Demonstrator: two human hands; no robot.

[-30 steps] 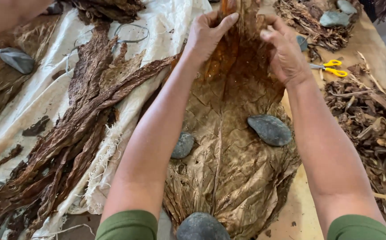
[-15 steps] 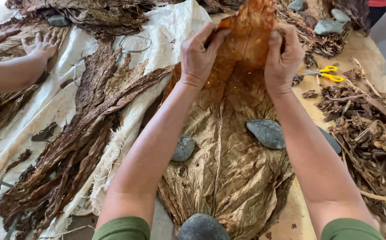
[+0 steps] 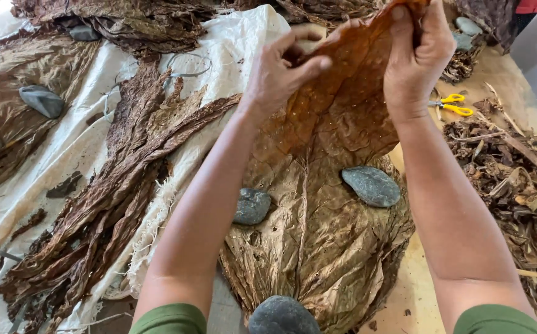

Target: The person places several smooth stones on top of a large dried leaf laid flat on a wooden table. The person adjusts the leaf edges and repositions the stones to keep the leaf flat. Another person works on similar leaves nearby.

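**Both hands spreading one orange-brown leaf over the flat stack**

I'm holding the orange-brown leaf [image 3: 343, 93] up off the pile, both hands clenched on its top edge. My left hand [image 3: 284, 71] is pinching the left margin between thumb and fingers; my right hand [image 3: 414, 59] is gripping the right margin, fingers curled over the top. Holding it from two sides looks meant to keep the blade taut and open so it isn't folding on itself. Its lower end is hanging down, touching the stack of flattened leaves [image 3: 324, 247] below.

Three grey stones are sitting on that stack, probably as weights keeping it flat: left stone [image 3: 252, 206], right stone [image 3: 371, 185], near stone [image 3: 283, 316].

Darker crumpled leaves [image 3: 114, 192] are lying on the white cloth [image 3: 83, 142] to my left, apart from the stack. Yellow-handled scissors [image 3: 451, 105] are resting just right of my right wrist, beside a heap of stems and scraps [image 3: 516, 179].
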